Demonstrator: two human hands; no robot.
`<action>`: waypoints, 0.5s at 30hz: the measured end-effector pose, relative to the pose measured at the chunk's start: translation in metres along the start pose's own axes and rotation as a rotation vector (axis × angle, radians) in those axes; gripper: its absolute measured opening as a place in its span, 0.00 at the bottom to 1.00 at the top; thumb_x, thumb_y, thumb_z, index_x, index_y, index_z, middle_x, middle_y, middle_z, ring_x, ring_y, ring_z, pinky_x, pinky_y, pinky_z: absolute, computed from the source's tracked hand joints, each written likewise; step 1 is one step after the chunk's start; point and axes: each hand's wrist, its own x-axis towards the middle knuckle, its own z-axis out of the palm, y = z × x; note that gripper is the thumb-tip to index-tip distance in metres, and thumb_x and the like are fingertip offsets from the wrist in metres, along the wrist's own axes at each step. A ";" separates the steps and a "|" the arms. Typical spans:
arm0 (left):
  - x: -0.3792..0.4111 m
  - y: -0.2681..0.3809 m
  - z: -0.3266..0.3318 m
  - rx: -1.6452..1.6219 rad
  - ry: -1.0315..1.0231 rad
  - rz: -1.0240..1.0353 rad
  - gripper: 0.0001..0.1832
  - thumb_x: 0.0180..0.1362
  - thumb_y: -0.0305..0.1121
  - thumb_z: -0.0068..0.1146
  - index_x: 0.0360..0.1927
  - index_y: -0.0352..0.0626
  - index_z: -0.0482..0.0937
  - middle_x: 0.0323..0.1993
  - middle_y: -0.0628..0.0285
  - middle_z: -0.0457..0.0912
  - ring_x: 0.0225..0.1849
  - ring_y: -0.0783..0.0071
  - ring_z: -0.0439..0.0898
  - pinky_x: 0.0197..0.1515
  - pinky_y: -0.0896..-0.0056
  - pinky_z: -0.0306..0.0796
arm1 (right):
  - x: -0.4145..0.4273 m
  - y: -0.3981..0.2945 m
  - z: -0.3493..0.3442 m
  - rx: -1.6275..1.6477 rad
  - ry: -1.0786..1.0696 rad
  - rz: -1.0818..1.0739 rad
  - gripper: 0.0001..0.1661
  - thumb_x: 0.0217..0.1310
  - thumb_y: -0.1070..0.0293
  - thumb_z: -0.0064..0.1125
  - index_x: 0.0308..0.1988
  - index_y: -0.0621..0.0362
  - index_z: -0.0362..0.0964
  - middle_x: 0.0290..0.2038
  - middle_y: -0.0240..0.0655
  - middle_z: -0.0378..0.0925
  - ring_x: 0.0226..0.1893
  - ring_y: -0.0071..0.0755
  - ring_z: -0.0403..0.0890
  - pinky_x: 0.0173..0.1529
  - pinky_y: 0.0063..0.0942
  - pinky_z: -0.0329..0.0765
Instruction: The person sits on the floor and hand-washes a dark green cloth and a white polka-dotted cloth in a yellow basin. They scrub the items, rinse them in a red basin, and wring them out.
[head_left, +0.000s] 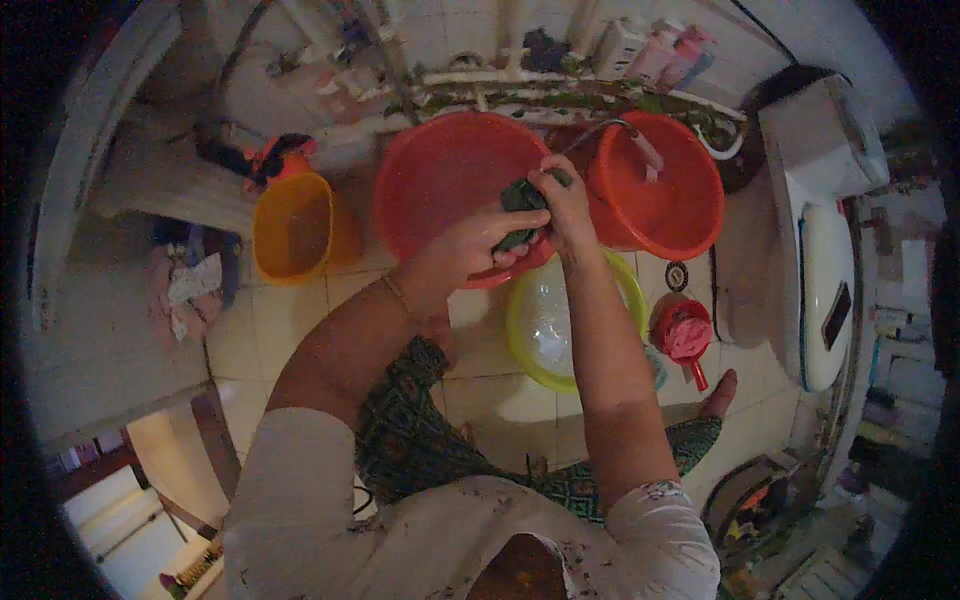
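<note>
Both hands grip a bunched dark green cloth (519, 196) over the near right part of a large red basin (450, 169). My left hand (480, 238) wraps the lower end of the cloth, with its thumb pointing right. My right hand (566, 201) holds the upper end, and a bit of cloth sticks out above its fingers. Under my right forearm sits a yellow-green basin (517, 341) with shiny, clear-looking contents, probably water. The forearm hides part of it.
Right of the red basin stands an orange-red bucket (660, 199), a thin pipe (592, 131) reaching over it. A red dipper (699, 373) holding pink cloth (686, 335) rests near a floor drain (676, 276). A yellow-orange bucket (292, 225) stands left. Bottles (667, 52) line the back ledge.
</note>
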 end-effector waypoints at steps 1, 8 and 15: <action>0.002 -0.002 -0.003 0.107 0.076 0.013 0.15 0.46 0.33 0.58 0.38 0.44 0.69 0.24 0.63 0.72 0.17 0.79 0.68 0.13 0.80 0.62 | 0.006 0.004 0.001 -0.163 -0.041 -0.096 0.11 0.46 0.69 0.55 0.34 0.55 0.67 0.32 0.31 0.70 0.32 0.27 0.71 0.37 0.24 0.70; 0.061 -0.033 -0.056 0.877 0.481 0.550 0.17 0.40 0.30 0.58 0.36 0.41 0.70 0.29 0.59 0.77 0.32 0.60 0.76 0.33 0.61 0.70 | 0.042 0.005 0.041 -1.075 -0.085 -0.223 0.19 0.43 0.62 0.55 0.37 0.60 0.69 0.34 0.48 0.74 0.37 0.47 0.75 0.41 0.37 0.71; 0.016 0.009 -0.015 1.395 0.734 0.208 0.24 0.42 0.28 0.56 0.47 0.44 0.65 0.38 0.51 0.75 0.37 0.49 0.75 0.36 0.56 0.71 | 0.044 0.018 0.039 -1.045 0.297 -0.248 0.24 0.46 0.61 0.52 0.43 0.66 0.66 0.38 0.53 0.73 0.39 0.53 0.74 0.43 0.41 0.71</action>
